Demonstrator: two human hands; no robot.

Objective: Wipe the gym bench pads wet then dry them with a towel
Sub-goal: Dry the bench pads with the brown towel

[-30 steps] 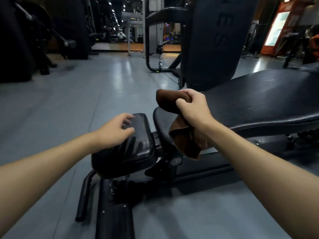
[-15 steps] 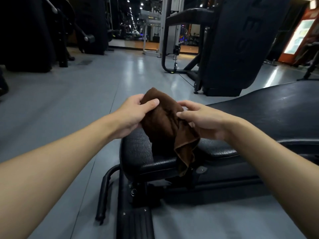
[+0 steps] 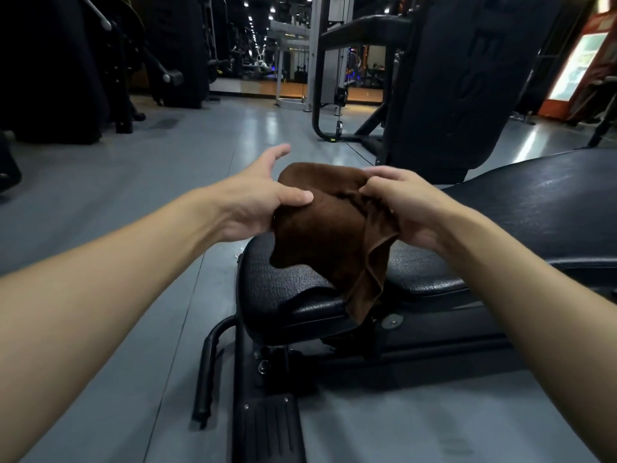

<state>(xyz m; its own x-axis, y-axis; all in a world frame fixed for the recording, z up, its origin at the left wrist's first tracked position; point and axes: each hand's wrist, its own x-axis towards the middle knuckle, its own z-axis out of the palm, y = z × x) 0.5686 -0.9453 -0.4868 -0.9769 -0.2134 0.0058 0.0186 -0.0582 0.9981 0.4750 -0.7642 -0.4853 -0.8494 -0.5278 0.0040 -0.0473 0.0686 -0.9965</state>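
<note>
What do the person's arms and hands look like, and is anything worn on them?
The left forearm and the right forearm are bare to the frame edge; no sleeve shows. The left hand and the right hand wear no gloves; I see no watch, bracelet or ring.

We note a brown towel [image 3: 330,235], bunched, hanging over the black textured seat pad [image 3: 283,292]; the back pad [image 3: 534,208] lies just beside.

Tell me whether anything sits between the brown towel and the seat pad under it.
Nothing visible does. The left hand and right hand hold the brown towel directly over the seat pad, and the pad's textured top shows bare beneath it.
</note>
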